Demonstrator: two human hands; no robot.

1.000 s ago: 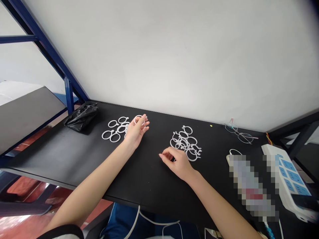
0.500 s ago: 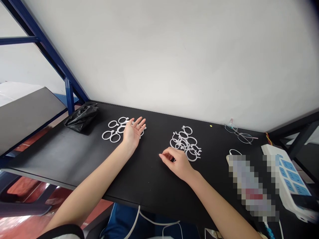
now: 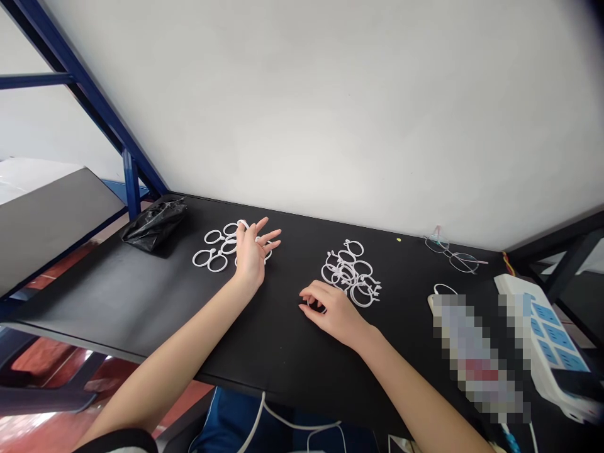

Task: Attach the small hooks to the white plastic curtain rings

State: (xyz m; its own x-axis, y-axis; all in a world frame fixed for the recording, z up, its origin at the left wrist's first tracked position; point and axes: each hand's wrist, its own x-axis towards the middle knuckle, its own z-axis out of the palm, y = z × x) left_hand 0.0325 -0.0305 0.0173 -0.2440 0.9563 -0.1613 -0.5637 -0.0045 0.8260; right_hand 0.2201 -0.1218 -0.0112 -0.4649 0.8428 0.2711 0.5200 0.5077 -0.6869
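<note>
Two clusters of white plastic curtain rings are laid out on a black tabletop (image 3: 278, 333). The left hand (image 3: 250, 258) is raised over the right edge of the left cluster (image 3: 229, 247), with its fingers spread wide and parted more unevenly than in the frame 0.5 s earlier. A single ring (image 3: 242, 223) is now seen at the tip of the uppermost finger. It is partly hidden, and whether it is gripped cannot be told.

The right hand (image 3: 330, 311) is curled narrowly on the tabletop, just beside the right cluster (image 3: 346, 272), with its fingers drawn in further than before. A thin white arc is seen inside them, but whether a ring is held cannot be told.

A black plastic bag (image 3: 155, 224) lies left of the rings. Wire-rimmed eyeglasses (image 3: 450, 258) and a white power strip (image 3: 542, 333) are placed to the right.
</note>
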